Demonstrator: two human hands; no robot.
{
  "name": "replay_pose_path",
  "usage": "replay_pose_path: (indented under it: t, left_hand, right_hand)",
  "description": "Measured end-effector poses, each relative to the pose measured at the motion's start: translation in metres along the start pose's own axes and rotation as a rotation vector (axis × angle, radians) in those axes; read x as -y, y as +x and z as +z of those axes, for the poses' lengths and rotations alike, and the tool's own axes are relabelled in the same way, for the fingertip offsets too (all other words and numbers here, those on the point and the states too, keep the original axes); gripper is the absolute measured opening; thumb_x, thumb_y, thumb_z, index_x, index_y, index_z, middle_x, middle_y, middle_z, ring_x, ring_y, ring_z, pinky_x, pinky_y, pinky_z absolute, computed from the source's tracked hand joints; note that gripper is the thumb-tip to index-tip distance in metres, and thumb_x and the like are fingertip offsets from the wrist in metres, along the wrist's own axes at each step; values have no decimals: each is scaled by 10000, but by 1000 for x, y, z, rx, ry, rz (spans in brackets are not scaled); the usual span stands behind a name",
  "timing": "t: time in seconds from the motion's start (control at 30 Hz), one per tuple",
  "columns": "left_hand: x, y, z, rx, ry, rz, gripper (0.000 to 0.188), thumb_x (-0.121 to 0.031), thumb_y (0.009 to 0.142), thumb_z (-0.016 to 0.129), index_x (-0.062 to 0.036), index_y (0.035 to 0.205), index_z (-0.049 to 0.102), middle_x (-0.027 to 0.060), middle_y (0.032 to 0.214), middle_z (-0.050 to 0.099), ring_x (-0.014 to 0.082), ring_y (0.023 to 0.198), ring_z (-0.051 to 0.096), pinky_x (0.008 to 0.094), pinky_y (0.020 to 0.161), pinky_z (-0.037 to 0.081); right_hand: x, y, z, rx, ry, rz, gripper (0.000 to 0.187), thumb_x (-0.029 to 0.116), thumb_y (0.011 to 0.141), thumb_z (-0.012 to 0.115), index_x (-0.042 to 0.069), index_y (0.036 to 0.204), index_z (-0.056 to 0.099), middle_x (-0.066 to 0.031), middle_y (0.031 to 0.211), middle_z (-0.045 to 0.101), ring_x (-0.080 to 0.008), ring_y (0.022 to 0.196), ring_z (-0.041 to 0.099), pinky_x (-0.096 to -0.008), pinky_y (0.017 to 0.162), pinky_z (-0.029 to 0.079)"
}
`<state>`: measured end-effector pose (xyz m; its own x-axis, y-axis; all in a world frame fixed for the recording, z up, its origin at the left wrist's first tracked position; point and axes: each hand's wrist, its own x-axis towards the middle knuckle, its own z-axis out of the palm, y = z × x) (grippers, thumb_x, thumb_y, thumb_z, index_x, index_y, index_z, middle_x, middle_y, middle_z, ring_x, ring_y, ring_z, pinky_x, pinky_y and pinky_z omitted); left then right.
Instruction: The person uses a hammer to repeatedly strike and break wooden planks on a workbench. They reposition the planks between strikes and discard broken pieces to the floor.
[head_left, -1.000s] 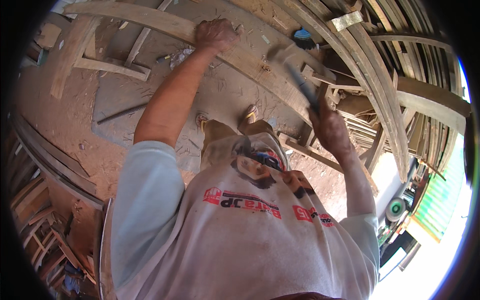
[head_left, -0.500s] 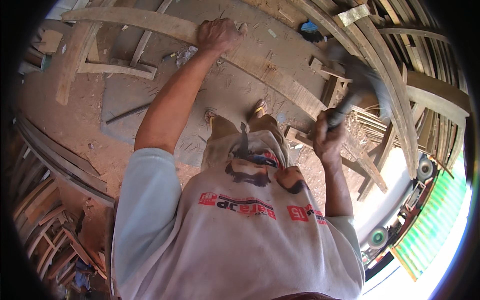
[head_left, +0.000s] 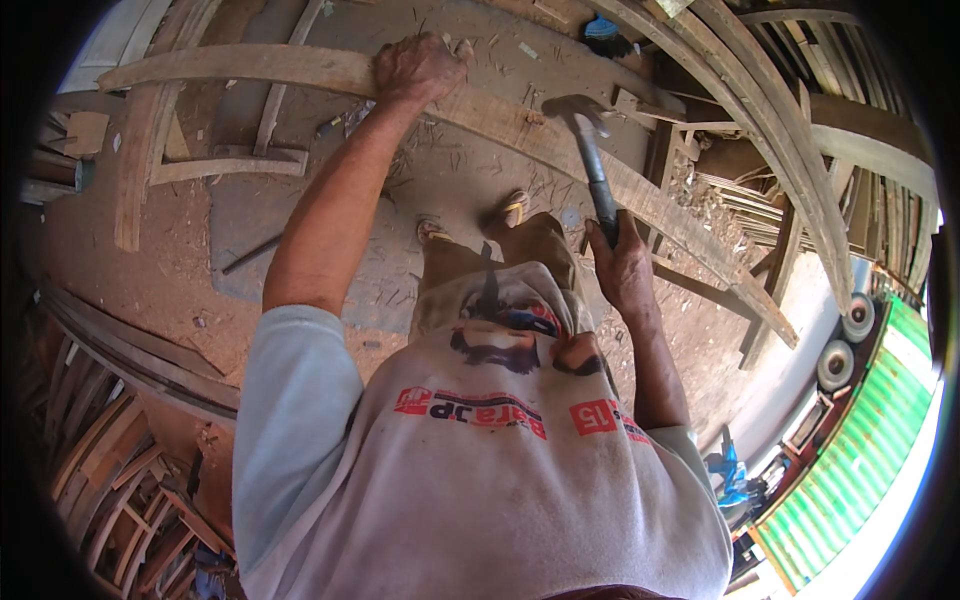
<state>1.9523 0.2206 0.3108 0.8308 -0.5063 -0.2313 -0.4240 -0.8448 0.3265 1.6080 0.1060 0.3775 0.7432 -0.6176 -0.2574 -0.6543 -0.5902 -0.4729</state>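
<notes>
A long wooden plank point(head_left: 540, 148) lies on edge-built wooden supports, slanting from the far left down to the right. My left hand point(head_left: 420, 70) is closed over the plank left of its middle, its fingers curled and partly hidden from me. In my right hand point(head_left: 622, 262) is a claw hammer point(head_left: 592, 160), gripped low on its dark handle. The hammer's metal head is over the plank, near a dark rough spot on the wood; whether it touches cannot be made out.
Curved timbers point(head_left: 760, 130) lean at the far right, beside stacked wood strips. More cut wood pieces point(head_left: 110, 470) are piled at the lower left. A dark rod point(head_left: 250, 256) and wood scraps lie on the floor. A green corrugated sheet point(head_left: 850, 465) stands at the right.
My right hand has swung the hammer left and inward, from a blurred position at the right to over the plank. My left hand keeps its hold on the plank.
</notes>
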Motion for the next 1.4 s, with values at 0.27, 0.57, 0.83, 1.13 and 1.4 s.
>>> replay_pose_path:
  t: [0.27, 0.57, 0.83, 1.13, 1.4]
  left_hand:
    - [11, 4, 7, 54, 80, -48, 635, -643, 960, 452, -137, 1235, 718, 149, 1201, 722, 327, 1160, 666, 448, 1020, 502]
    - [22, 16, 38, -62, 255, -14, 781, -665, 1008, 292, -52, 1314, 666, 238, 1309, 653, 434, 1226, 612, 490, 1061, 457]
    - [17, 19, 13, 178, 369, -22, 842, -689, 1011, 258, -5, 1225, 700, 256, 1253, 669, 444, 1196, 613, 535, 1021, 464]
    - [48, 47, 30, 161, 227, 91, 715, -672, 1000, 412, -122, 1437, 548, 232, 1435, 549, 407, 1184, 625, 552, 1010, 467]
    - [63, -5, 4, 29, 124, 825, 683, -631, 1005, 439, -106, 1429, 549, 200, 1421, 567, 420, 1169, 621, 546, 969, 479]
  right_hand:
    - [35, 0, -48, -280, 527, -267, 202, 203, 997, 678, 25, 1017, 586, -23, 759, 593, -86, 627, 527, -256, 545, 433]
    - [-101, 0, 38, 228, 161, -147, 365, 291, 953, 652, 41, 1164, 490, -249, 819, 667, -487, 797, 667, -543, 680, 545]
    - [-108, -36, -7, 122, 236, -61, 235, 261, 927, 617, 46, 1004, 566, -218, 829, 687, -422, 804, 699, -513, 675, 548]
    - [-110, -104, 29, 89, 274, 359, 265, 225, 938, 570, 18, 1078, 660, -215, 961, 725, -406, 936, 713, -522, 792, 554]
    - [-84, -113, 75, 218, 284, 607, 581, 550, 981, 518, -4, 1042, 685, -282, 972, 712, -446, 950, 692, -530, 821, 538]
